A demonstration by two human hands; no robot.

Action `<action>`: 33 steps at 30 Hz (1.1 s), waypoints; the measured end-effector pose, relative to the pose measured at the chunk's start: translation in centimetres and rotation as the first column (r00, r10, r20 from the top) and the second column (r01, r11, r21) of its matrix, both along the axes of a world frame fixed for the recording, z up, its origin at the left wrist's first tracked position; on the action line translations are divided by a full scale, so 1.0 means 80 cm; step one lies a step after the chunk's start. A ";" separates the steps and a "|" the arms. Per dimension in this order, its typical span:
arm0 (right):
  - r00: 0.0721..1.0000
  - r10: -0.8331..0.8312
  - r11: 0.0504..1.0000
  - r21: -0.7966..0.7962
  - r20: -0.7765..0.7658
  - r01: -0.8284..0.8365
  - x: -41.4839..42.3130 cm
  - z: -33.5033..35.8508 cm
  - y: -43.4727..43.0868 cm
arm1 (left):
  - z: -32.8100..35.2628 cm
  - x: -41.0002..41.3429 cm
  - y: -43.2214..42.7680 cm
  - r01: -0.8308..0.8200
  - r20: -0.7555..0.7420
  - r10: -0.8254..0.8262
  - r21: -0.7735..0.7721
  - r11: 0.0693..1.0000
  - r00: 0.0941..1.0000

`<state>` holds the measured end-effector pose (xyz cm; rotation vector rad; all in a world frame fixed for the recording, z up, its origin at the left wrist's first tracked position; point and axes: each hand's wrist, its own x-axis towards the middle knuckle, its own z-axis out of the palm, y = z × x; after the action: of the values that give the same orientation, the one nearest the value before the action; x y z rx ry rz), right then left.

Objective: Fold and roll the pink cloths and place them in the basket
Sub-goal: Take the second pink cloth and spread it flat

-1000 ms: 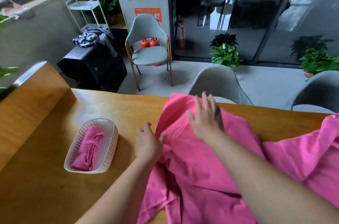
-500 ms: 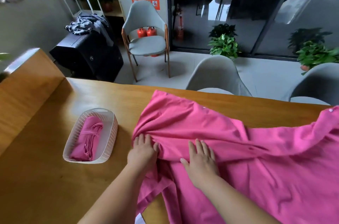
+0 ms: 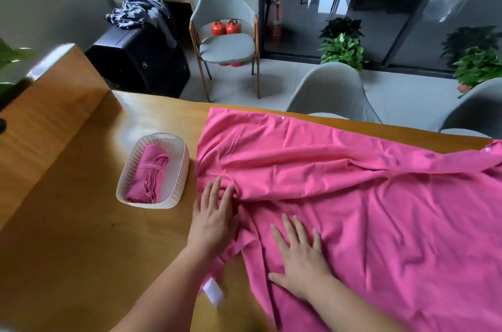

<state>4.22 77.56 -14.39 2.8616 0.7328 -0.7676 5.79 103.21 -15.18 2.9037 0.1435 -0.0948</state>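
A large pink cloth (image 3: 339, 185) lies spread and wrinkled over the right half of the wooden table (image 3: 81, 236). My left hand (image 3: 214, 217) rests flat on its left edge, fingers straight. My right hand (image 3: 300, 255) presses flat on the cloth nearer to me, fingers spread. A white label (image 3: 214, 291) hangs at the cloth's near corner. To the left stands a white slatted basket (image 3: 178, 168) with one rolled pink cloth (image 3: 148, 175) inside.
A raised wooden ledge (image 3: 40, 103) runs along the table's left side. Grey chairs (image 3: 332, 95) stand behind the far edge. Beyond are a black case (image 3: 141, 60) with clothes on it, potted plants (image 3: 342, 46) and glass doors.
The cloth has been pulled out flatter across the table. My right hand came back from the far part of the cloth to the near part; my left hand stayed at the left edge.
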 end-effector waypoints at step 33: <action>0.839 0.543 0.824 0.168 0.036 -0.541 -0.143 0.038 0.043 | 0.021 -0.192 0.105 -0.347 -0.160 0.349 0.038 0.937 0.923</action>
<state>-7.25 81.03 -11.36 2.5513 1.5918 -0.6559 -9.56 111.60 -13.47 2.8241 0.6861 -0.2722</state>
